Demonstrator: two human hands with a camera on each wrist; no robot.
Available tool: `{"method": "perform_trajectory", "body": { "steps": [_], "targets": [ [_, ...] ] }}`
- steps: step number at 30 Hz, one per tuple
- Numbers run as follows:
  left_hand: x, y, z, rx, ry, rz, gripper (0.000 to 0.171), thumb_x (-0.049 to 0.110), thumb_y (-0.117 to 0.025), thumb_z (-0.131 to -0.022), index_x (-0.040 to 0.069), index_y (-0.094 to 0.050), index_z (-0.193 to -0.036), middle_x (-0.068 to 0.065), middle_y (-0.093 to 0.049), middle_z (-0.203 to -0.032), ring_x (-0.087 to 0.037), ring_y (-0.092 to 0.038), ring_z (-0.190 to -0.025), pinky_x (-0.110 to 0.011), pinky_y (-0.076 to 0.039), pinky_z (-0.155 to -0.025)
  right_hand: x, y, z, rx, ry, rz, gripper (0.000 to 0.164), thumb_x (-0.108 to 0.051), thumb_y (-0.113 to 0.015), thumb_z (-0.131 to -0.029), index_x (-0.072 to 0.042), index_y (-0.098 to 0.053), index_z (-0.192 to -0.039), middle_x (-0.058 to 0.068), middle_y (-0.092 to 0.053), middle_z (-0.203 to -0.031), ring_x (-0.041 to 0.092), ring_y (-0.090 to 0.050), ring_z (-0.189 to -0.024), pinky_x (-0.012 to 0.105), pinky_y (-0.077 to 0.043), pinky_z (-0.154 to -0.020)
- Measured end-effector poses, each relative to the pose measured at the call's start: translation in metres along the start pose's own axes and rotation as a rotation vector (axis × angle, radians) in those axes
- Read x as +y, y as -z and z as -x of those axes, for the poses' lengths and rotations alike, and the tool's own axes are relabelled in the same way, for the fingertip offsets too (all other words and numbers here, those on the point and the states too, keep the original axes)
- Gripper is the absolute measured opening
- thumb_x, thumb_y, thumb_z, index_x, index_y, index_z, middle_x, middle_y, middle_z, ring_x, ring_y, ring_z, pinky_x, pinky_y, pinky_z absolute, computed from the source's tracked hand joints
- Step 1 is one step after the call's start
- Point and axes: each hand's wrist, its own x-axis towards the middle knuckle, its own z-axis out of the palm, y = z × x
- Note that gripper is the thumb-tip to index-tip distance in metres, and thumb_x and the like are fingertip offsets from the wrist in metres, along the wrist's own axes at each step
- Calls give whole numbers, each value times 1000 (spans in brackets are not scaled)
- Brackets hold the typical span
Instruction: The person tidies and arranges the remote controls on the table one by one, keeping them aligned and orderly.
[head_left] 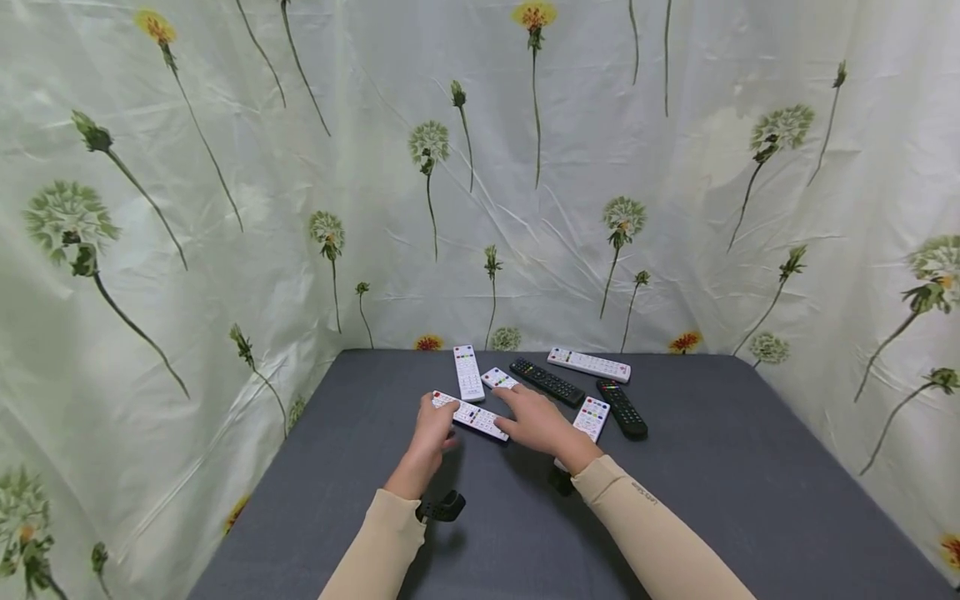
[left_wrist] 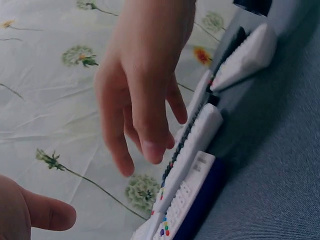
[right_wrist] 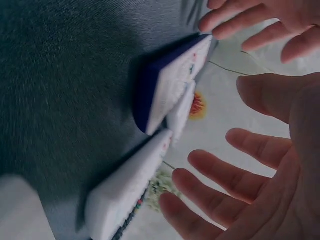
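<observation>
My left hand [head_left: 433, 431] is over the left end of a white remote control [head_left: 480, 419] with a dark blue underside, which lies slantwise. Over its right end is my right hand [head_left: 540, 421], fingers spread. In the right wrist view the right hand's fingers [right_wrist: 215, 175] are relaxed and apart from the blue-backed remote [right_wrist: 175, 82]. The left wrist view has the left thumb [left_wrist: 50, 212] extended, with nothing held. A second white remote [head_left: 501, 378] is partly hidden behind the right hand's fingers. Another white remote [head_left: 592, 417] sits partly under the right wrist.
Behind the hands a white remote [head_left: 468, 373] points away at the left. A black remote [head_left: 546, 381] lies slanted in the middle, a long white one [head_left: 589, 365] at the back, another black one [head_left: 622, 409] at the right. A flowered curtain [head_left: 480, 208] borders the grey table [head_left: 720, 500].
</observation>
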Motion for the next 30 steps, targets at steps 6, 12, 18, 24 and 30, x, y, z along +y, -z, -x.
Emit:
{"method": "perform_trajectory", "body": {
  "steps": [6, 12, 18, 24, 30],
  "targets": [
    [-5, -4, -1, -40, 39, 13, 79, 21, -55, -98, -6, -11, -157, -30, -36, -147, -34, -61, -94, -44, -57, -78, 3, -13, -10, -6, -37, -7, 54, -27, -66, -96, -5, -54, -143, 19, -59, -133, 36, -57, -121, 52, -46, -98],
    [-12, -5, -2, -93, 128, 161, 56, 16, -52, -99, -7, -33, -147, -31, -41, -136, -29, -66, -81, -39, -59, -75, 7, -23, -16, 3, -27, -60, 48, -19, -67, -92, 3, -61, -133, 20, -66, -125, 36, -61, -116, 50, -46, -98],
    [-16, -14, -3, -108, 192, 352, 42, 5, -50, -97, -12, -40, -134, -32, -40, -124, -36, -64, -86, -46, -55, -88, 13, -30, -21, 14, -49, -210, 38, -10, -67, -88, 3, -67, -124, 13, -72, -101, 23, -65, -87, 41, -52, -80],
    [-23, -19, -2, -33, 166, 327, 27, -5, -52, -90, -11, -50, -116, -24, -52, -104, -22, -65, -68, -36, -60, -74, 13, -32, -22, -80, -210, -668, 35, 6, -62, -86, 10, -66, -121, 12, -69, -91, 16, -65, -72, 34, -58, -66],
    [-31, -16, 0, -36, 129, 251, 40, -11, -58, -86, -14, -53, -125, -17, -66, -93, -17, -67, -72, -31, -59, -67, 10, -34, -20, -151, -313, -934, 35, 7, -62, -88, 11, -64, -122, 13, -67, -92, 16, -64, -76, 33, -59, -72]
  ]
}}
